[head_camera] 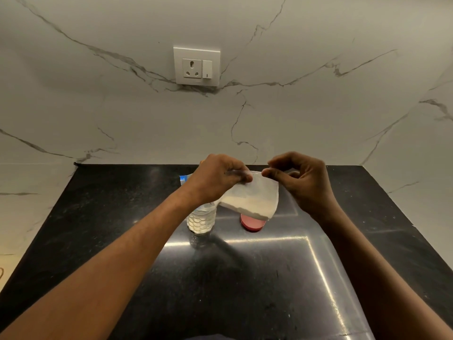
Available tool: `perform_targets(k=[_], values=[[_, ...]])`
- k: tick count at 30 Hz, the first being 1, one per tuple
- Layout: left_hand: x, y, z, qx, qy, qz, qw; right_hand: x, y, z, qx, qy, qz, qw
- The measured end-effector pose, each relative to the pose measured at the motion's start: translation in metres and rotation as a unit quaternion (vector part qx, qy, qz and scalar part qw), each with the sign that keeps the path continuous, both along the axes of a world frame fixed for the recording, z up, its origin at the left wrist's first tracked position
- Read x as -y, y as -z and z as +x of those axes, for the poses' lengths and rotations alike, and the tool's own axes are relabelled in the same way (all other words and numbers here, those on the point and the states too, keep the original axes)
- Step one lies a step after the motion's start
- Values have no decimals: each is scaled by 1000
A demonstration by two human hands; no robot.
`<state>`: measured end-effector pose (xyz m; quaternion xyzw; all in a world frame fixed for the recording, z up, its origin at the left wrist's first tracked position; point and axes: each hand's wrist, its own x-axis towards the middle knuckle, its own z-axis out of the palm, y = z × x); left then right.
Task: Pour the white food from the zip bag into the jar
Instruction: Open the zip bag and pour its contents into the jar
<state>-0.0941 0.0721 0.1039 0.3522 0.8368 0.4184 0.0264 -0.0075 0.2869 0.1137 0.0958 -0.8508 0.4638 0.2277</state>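
Both hands [215, 177] [301, 179] gripping zip bag [252, 200] of white food above part-filled jar [201, 220].

no readable text, labels or brands anywhere

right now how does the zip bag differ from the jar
The zip bag is held in the air by the left hand and right hand; the jar stands on the black counter. The bag is soft and flat, the jar rigid, upright and textured. Both are see-through and hold white food.
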Motion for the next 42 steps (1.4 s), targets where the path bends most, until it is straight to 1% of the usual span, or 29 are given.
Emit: perform_targets(k=[3, 5, 7, 8, 9, 12, 15, 17, 18, 19, 20, 22, 23, 24, 25, 26, 27, 29, 32, 36, 39, 42], values=[[0, 0, 0, -8, 8, 3, 1000, 0, 6, 1, 41, 5, -14, 999], [0, -1, -1, -5, 9, 4, 1000, -1, 17, 5, 94, 2, -30, 995], [0, -2, -2, 5, 6, 4, 1000, 1, 35, 10, 148, -21, -84, 985], [0, -2, -2, 10, 3, 2, 1000, 2, 45, 11, 160, -28, -114, 980], [-1, -2, -3, 14, -1, -2, 1000, 4, 54, 13, 158, -22, -136, 978], [-1, -3, -2, 5, -12, -27, 1000, 11, 68, 15, 116, 18, -168, 979], [5, -4, -2, -62, -40, -24, 997, 15, 69, 10, 88, 43, -182, 978], [20, 3, -2, -116, -111, 13, 987, 17, 68, 6, 73, 61, -193, 977], [31, 8, 1, -124, -162, 53, 977, 18, 68, 4, 67, 67, -197, 976], [43, 16, 5, -111, -215, 109, 964, 19, 68, 3, 63, 70, -199, 976], [55, 27, 10, -76, -263, 168, 947, 19, 67, 2, 60, 71, -201, 975], [73, 52, 23, 44, -321, 258, 910, 20, 66, 0, 55, 72, -199, 976], [78, 64, 28, 113, -318, 274, 900, 20, 66, -1, 52, 76, -195, 977], [82, 75, 31, 173, -295, 270, 900, 20, 65, -3, 50, 79, -192, 977], [85, 84, 32, 215, -263, 254, 906, 20, 64, -4, 50, 78, -190, 977], [86, 91, 32, 236, -232, 238, 913, 21, 62, -6, 51, 74, -189, 978], [86, 96, 29, 242, -207, 228, 920, 21, 60, -8, 51, 72, -186, 979], [85, 98, 21, 236, -179, 236, 925, 23, 55, -12, 48, 65, -173, 982], [84, 96, 8, 240, -179, 257, 919, 26, 49, -16, 37, 70, -148, 986], [86, 96, -3, 291, -169, 253, 907, 26, 42, -21, 30, 78, -89, 993], [88, 96, -8, 310, -167, 245, 903, 27, 37, -24, 34, 73, -65, 995], [89, 97, -10, 330, -166, 260, 892, 30, 33, -28, 41, 63, -38, 996]])
